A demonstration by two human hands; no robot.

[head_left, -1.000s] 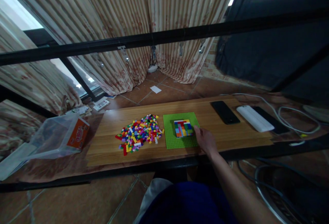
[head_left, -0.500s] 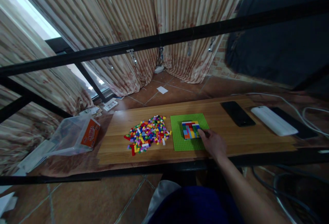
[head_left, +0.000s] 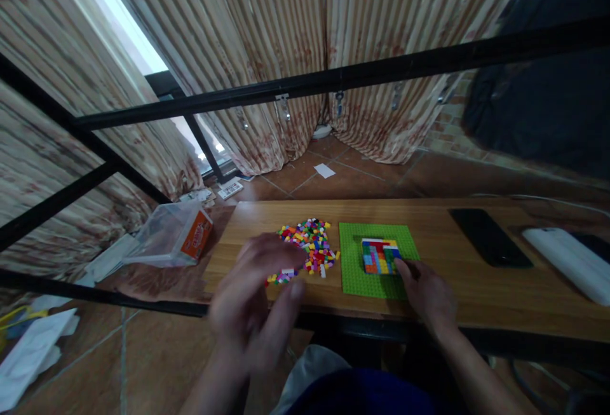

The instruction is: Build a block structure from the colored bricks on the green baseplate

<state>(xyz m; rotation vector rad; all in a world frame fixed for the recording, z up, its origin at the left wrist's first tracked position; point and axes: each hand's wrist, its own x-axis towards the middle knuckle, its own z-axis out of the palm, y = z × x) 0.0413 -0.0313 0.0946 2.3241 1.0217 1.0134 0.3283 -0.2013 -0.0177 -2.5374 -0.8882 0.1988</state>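
Clear plastic box (head_left: 164, 235), contents too unclear to tell; left hand (head_left: 257, 300) half-open near loose bricks (head_left: 312, 243).

The person wears a deep blue garment (head_left: 366, 394) over the lap, with smooth pale grey cloth (head_left: 312, 370) beside it. Both the left hand (head_left: 260, 297) and right hand (head_left: 429, 297) are bare, as are the forearms (head_left: 476, 364).

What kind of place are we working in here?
Probably a room in a home: floor-length patterned curtains, a tiled floor with papers lying about, and a phone-like black slab on the wooden board.
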